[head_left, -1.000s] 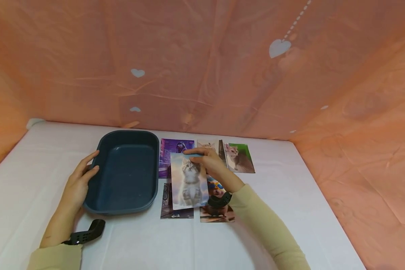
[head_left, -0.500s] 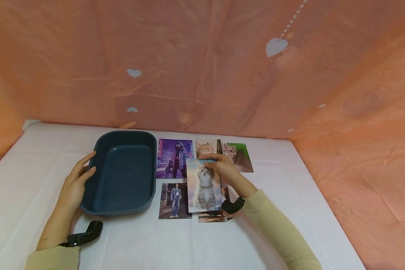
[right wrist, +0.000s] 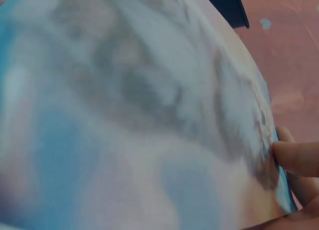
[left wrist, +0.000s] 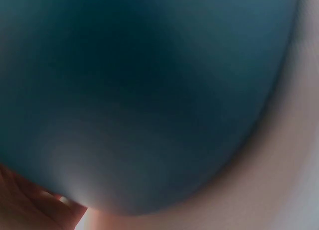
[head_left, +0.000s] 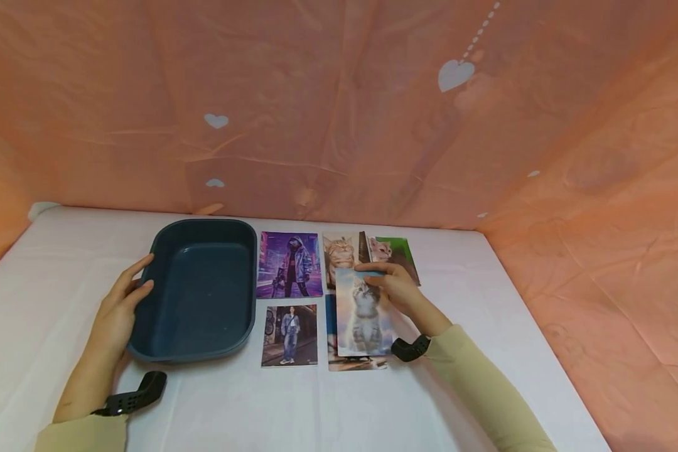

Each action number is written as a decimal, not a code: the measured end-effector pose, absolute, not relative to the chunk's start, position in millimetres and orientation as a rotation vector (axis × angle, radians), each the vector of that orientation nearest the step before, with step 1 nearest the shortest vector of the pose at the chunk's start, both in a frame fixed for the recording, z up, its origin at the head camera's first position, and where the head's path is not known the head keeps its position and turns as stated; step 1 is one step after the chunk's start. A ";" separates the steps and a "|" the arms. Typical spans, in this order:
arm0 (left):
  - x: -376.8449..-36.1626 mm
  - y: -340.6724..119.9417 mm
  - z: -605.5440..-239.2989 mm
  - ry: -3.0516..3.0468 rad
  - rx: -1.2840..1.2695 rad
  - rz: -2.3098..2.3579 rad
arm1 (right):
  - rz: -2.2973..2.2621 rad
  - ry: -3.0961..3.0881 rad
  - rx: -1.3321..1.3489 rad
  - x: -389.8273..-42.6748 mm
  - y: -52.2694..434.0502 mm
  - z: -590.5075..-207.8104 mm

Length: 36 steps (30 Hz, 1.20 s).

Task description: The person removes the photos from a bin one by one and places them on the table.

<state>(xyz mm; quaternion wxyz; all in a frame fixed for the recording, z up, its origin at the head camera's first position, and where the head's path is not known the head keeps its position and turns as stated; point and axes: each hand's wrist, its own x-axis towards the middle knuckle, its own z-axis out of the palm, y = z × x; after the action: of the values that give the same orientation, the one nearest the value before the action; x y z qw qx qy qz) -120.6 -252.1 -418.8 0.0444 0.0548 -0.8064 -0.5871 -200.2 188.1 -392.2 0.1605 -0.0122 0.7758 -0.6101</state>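
While right hand (head_left: 398, 290) pinches kitten photo (head_left: 364, 314) at top edge, keep it flat w/ steady grip; left hand (head_left: 118, 311), fingers relaxed, braces tray (head_left: 198, 351) rim.

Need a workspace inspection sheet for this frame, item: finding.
Surface: white cloth-covered table, flat, faint creases.
Job's things: glossy photo card of a grey kitten, held above the other cards; dark blue oval plastic tub, nothing in it.
Clutter: purple hooded-figure card, denim-outfit figure card, orange cat card, cat-on-green card, and another card mostly hidden under the kitten card, all flat on the table.
Grippers: right hand pinches the kitten card's top edge; left hand rests straight-fingered on the tub's left rim.
Cables: nothing seen; black wrist straps only.
Surroundings: orange plastic sheeting with pale hearts.
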 end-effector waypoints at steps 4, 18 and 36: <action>-120.7 -252.4 -419.1 -2.439 0.154 -1.818 | -1.726 2.231 -0.016 -198.5 200.2 -394.8; -120.2 -254.5 -421.7 -2.433 0.141 -1.804 | -1.664 2.310 0.036 -190.0 248.3 -398.2; -120.5 -253.5 -421.8 -2.422 0.143 -1.829 | -1.559 2.321 0.008 -182.1 276.0 -400.9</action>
<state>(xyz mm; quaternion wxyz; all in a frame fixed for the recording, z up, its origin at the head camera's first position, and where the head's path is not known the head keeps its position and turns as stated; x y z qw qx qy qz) -120.5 -253.5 -421.8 0.0517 0.0469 -0.7961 -0.6012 -182.1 276.0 -400.9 0.1717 0.0030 0.8177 -0.5494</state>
